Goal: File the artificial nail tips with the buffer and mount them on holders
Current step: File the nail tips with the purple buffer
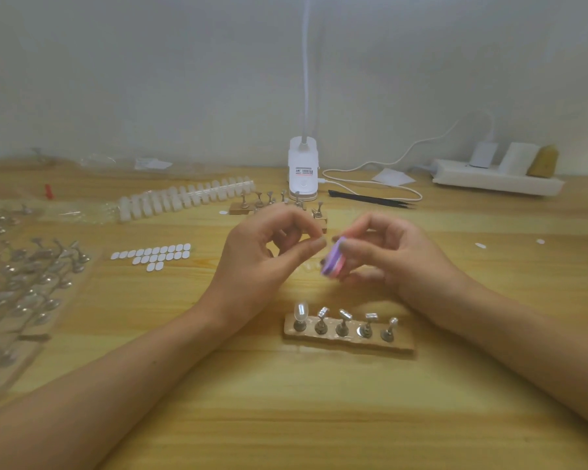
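My right hand (391, 256) grips a small purple and pink buffer block (333, 261) above the wooden table. My left hand (269, 252) pinches something tiny between thumb and forefinger right beside the buffer; the nail tip itself is too small to make out. Below the hands a wooden base (350, 340) carries several metal holders; the leftmost one bears a clear nail tip (300, 312), the others are bare. A strip of clear nail tips (184, 198) lies at the back left.
White adhesive pads (153, 254) lie left of my hands. Bags of spare metal holders (24, 279) fill the left edge. A second holder base (272, 206), lamp base (302, 171), black tweezers (370, 199), cable and power strip (496, 179) stand behind.
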Demonstrator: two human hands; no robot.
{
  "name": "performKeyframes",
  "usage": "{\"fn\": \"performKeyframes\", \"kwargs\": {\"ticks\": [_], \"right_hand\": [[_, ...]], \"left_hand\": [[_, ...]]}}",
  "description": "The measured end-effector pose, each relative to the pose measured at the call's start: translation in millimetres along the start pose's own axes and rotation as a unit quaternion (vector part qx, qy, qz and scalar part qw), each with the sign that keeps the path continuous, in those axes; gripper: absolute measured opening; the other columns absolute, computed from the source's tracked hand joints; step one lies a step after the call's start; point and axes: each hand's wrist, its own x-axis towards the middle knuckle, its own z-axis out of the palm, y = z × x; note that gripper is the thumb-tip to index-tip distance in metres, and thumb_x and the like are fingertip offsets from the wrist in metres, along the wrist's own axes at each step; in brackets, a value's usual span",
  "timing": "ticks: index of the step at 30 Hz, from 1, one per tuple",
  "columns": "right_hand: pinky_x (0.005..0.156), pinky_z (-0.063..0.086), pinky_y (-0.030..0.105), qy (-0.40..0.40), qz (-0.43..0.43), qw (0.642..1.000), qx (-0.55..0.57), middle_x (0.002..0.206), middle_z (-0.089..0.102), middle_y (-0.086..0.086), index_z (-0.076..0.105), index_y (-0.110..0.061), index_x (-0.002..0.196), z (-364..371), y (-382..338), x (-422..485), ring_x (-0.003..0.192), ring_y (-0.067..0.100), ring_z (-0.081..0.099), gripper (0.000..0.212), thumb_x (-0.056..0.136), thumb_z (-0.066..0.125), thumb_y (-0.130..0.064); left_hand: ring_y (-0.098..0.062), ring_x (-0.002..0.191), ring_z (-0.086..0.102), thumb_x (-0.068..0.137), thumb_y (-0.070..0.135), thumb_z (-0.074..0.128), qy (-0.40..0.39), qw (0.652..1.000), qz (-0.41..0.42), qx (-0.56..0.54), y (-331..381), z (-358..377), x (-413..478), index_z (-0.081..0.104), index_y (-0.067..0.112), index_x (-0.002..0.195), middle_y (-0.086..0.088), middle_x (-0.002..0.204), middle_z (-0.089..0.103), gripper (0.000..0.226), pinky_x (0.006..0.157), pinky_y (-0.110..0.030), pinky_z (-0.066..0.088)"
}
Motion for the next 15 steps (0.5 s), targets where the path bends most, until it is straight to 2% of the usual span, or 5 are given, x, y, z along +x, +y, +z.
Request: {"fn": "performKeyframes", "kwargs": {"ticks": [2,7,10,12,15], "right_hand": [[0.069,0.059,0.028,-0.032,-0.006,0.999,-0.024,0.089,0.074,0.019,0.059,-0.005,0.095,3.8,3.2,-2.2,0.08,0.025,0.073,0.018,0.086,0.069,-0.017],[0.066,0.056,0.021,0.1,-0.035,0.993,0.055,0.087,0.075,0.01,0.058,-0.008,0.091,-14.0,-11.4,6.0,0.071,0.012,0.07,0.022,0.083,0.066,-0.027],[0.071,0.057,0.024,0.075,-0.051,0.995,-0.032,0.094,0.076,0.014,0.055,-0.008,0.096,-21.3,-6.7,3.2,0.083,0.02,0.074,0.02,0.086,0.069,-0.019],[0.071,0.06,0.029,0.035,-0.049,0.993,-0.103,0.097,0.075,0.012,0.052,-0.005,0.096,-23.4,-0.3,-0.9,0.089,0.026,0.075,0.026,0.084,0.072,-0.017],[0.071,0.06,0.032,-0.029,-0.071,0.968,-0.239,0.097,0.072,0.006,0.055,-0.008,0.094,-26.2,4.0,-4.6,0.092,0.022,0.073,0.027,0.082,0.077,-0.018]], "left_hand": [[-0.004,0.063,0.045,0.085,0.01,0.074,-0.007,1.0,0.015,0.012,0.2,-0.3,-0.1,0.067,0.017,0.08,0.016,0.067,0.049,0.011,0.06,-0.008,0.034],[-0.005,0.063,0.043,0.084,0.01,0.075,-0.032,0.997,0.043,0.047,1.9,2.0,-2.0,0.068,0.015,0.079,0.011,0.067,0.043,0.01,0.06,-0.007,0.033],[-0.012,0.063,0.044,0.082,0.021,0.075,-0.037,0.999,-0.021,-0.003,-0.5,-0.1,-0.8,0.069,0.023,0.077,-0.001,0.065,0.048,0.008,0.062,-0.008,0.035],[-0.009,0.062,0.042,0.078,0.032,0.074,-0.073,0.995,-0.055,-0.043,-1.0,-0.3,-0.5,0.07,0.024,0.075,-0.002,0.063,0.047,0.009,0.062,-0.013,0.036],[-0.012,0.062,0.038,0.074,0.033,0.073,-0.103,0.983,-0.099,-0.115,-0.6,-1.0,0.9,0.069,0.024,0.073,-0.005,0.062,0.042,0.01,0.06,-0.017,0.034]]}}
